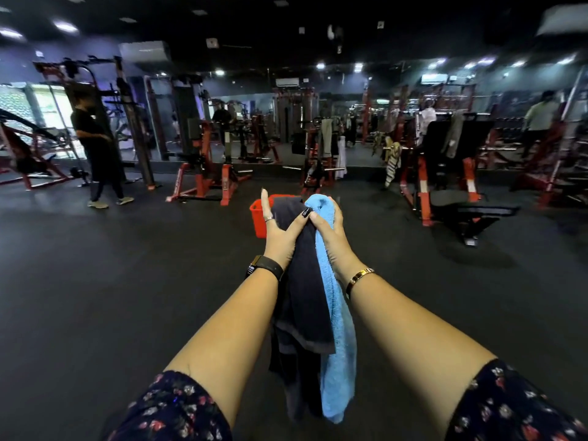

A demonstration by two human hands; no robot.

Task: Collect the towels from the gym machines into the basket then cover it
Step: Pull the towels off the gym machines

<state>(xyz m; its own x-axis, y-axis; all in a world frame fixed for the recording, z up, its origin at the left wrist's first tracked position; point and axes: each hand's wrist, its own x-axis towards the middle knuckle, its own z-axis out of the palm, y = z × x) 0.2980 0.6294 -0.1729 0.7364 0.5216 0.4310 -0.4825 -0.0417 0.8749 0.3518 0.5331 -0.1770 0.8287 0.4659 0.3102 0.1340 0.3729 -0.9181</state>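
In the middle of the frame both arms reach forward, and two towels hang between them. The left hand sits just left of centre, its thumb pressed across the top of the dark towel while its forefinger points straight up and free, so the hand is only partly closed; whether the remaining fingers wrap behind the cloth cannot be told. The right hand is beside it, touching it at the thumbs, and is curled round the bunched upper end of the blue towel, which comes over the top of the fingers. Both towels drop from the hands down toward the bottom of the frame, the dark one on the left lying against the left wrist, the blue one on the right running along the inner side of the right wrist; their lower ends hang loose between the forearms. A black watch is on the left wrist and a gold bracelet on the right. Directly behind the left hand, partly hidden by it and by the dark towel, a red basket stands on the dark floor. Further back, right of centre, a striped towel hangs on a red machine, and another cloth hangs on a machine near the upper centre.
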